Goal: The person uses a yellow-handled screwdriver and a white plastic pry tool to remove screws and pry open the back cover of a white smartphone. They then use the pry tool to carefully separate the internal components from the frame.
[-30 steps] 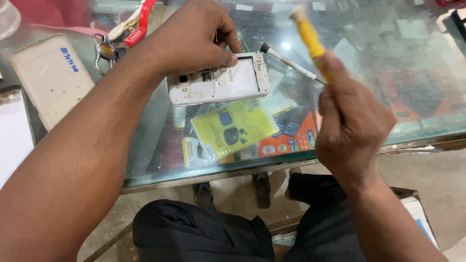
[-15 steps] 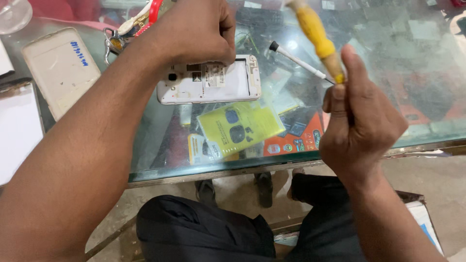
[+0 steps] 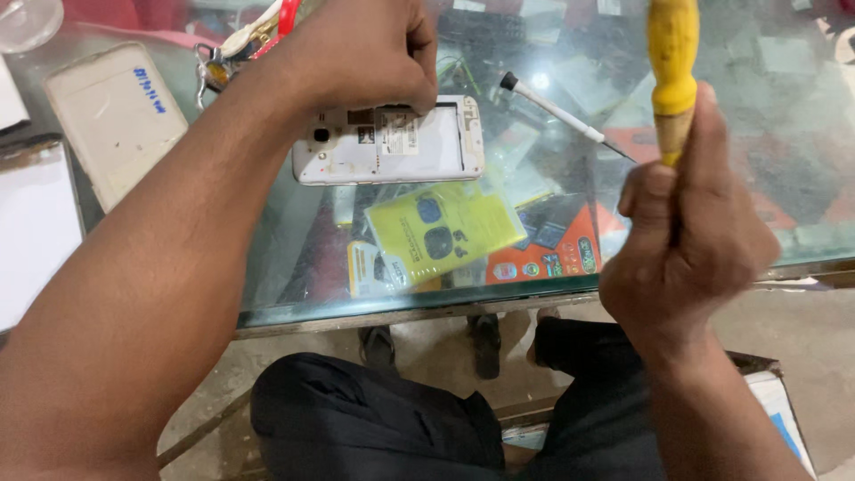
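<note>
The opened white phone (image 3: 389, 142) is lying flat on the glass counter top (image 3: 766, 160), back side up with the rear cover off, so the empty battery bay and inner frame are showing. It serves as the reference for everything below.

The left hand (image 3: 361, 53) is resting on the phone's far long edge, fingers curled downward and fingertips pressing at the frame; it is closed against the phone rather than lifting it. The left forearm is running from the phone toward the near left corner of the view.

The right hand (image 3: 686, 245) is hovering well to the right of the phone and nearer the person, clear of the glass. It is gripping a yellow-handled screwdriver (image 3: 672, 67) in a closed fist, handle pointing up and away (the tip is hidden inside the hand, blurred).

A thin white-handled tool (image 3: 554, 111) is lying on the glass just right of the phone, slanting away from it.

A white phone back cover (image 3: 116, 116) is lying well left of the phone, flat on the glass. A bunch of keys on a red strap (image 3: 233, 49) is sitting left of the phone, beyond the left wrist.

Yellow and orange accessory packets (image 3: 445, 232) are showing under the glass, directly on the near side of the phone.
</note>
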